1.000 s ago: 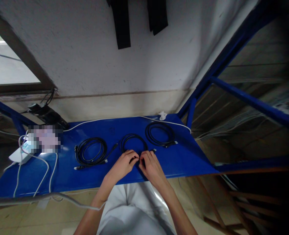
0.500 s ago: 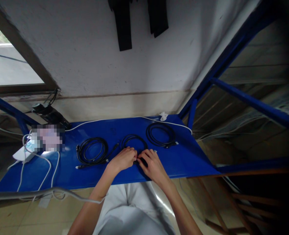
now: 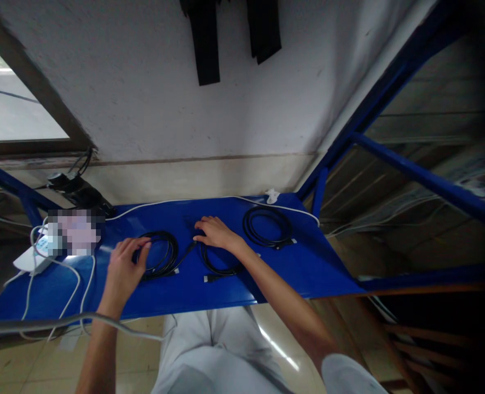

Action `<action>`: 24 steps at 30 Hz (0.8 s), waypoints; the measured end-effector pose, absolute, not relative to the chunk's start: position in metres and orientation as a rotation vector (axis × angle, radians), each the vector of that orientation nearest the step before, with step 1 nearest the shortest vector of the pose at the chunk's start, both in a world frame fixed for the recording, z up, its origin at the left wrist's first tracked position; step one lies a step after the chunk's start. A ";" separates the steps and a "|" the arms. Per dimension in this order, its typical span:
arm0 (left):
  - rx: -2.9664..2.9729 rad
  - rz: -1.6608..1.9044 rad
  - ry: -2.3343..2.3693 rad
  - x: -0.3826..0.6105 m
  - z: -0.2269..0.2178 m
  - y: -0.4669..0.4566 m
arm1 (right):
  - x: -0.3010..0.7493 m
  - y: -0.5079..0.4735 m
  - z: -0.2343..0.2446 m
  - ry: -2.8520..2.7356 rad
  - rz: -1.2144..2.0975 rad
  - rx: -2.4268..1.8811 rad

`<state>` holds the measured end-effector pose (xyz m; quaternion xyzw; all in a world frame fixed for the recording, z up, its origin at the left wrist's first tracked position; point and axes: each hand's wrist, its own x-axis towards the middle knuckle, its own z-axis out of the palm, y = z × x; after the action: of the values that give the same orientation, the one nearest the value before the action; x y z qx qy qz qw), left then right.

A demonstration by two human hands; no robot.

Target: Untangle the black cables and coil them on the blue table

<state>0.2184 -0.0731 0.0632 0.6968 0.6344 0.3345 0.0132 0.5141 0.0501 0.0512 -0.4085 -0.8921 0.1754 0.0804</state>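
Observation:
Three coiled black cables lie in a row on the blue table. My left hand (image 3: 126, 264) is at the left side of the left black cable (image 3: 172, 249), its fingers and thumb curled round the coil's edge and hiding part of it. My right hand (image 3: 215, 232) reaches over the middle black cable (image 3: 213, 268), fingers apart from the thumb. The thumb tip is close to a black plug (image 3: 191, 247) sticking out from the left coil; whether they touch I cannot tell. Farther right rests the third black cable (image 3: 246, 224), untouched by either hand.
A white power strip (image 3: 31, 260) with white cords stands at the left of the blue table (image 3: 300, 268). A black device (image 3: 80, 192) is behind it. A crumpled white scrap (image 3: 272, 196) and a white wire run along the wall side. Blue frame bars (image 3: 318, 191) rise at both ends.
Both hands have left the middle cable. My left hand has moved left to the left coil; my right hand has moved left and farther away, and its fingers have spread.

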 end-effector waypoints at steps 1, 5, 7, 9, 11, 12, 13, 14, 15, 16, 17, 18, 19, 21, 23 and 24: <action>2.168 1.013 2.146 0.193 0.061 -0.072 | 0.506 0.056 0.048 -2.692 0.536 -1.227; 2.046 0.874 2.673 0.116 0.054 -0.067 | 0.488 0.067 0.038 -2.711 0.592 -1.219; 1.980 0.790 2.765 0.094 0.050 -0.063 | 0.486 0.067 0.036 -2.699 0.617 -1.204; 1.930 0.712 2.815 0.080 0.045 -0.059 | 0.487 0.064 0.036 -2.655 0.625 -1.190; 1.923 0.631 2.839 0.070 0.040 -0.055 | 0.491 0.059 0.037 -2.573 0.615 -1.181; 1.935 0.596 2.844 0.066 0.038 -0.053 | 0.495 0.056 0.038 -2.529 0.601 -1.183; 1.952 0.568 2.844 0.064 0.036 -0.051 | 0.499 0.053 0.039 -2.470 0.592 -1.185; 1.972 0.549 2.842 0.061 0.034 -0.049 | 0.505 0.049 0.040 -2.387 0.600 -1.178; 1.993 0.536 2.838 0.059 0.033 -0.048 | 0.511 0.045 0.040 -2.283 0.630 -1.158; 2.010 0.530 2.835 0.058 0.032 -0.047 | 0.518 0.041 0.041 -2.159 0.676 -1.126; 2.024 0.526 2.834 0.057 0.032 -0.046 | 0.526 0.036 0.041 -2.025 0.731 -1.084; 2.035 0.521 2.835 0.055 0.032 -0.045 | 0.534 0.031 0.041 -1.898 0.783 -1.042; 2.044 0.515 2.835 0.054 0.032 -0.045 | 0.541 0.026 0.041 -1.796 0.822 -1.013; 2.059 0.498 2.826 0.051 0.032 -0.044 | 0.555 0.014 0.041 -1.681 0.855 -1.011; 2.085 0.484 2.800 0.049 0.032 -0.043 | 0.566 0.002 0.041 -1.622 0.862 -1.049; 2.095 0.492 2.792 0.048 0.032 -0.043 | 0.571 -0.003 0.040 -1.601 0.864 -1.070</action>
<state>0.0482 -0.0432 0.0320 0.5835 0.7775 0.1371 -0.1905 0.5705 -0.0034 0.0403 -0.4411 -0.6599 0.3563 0.4930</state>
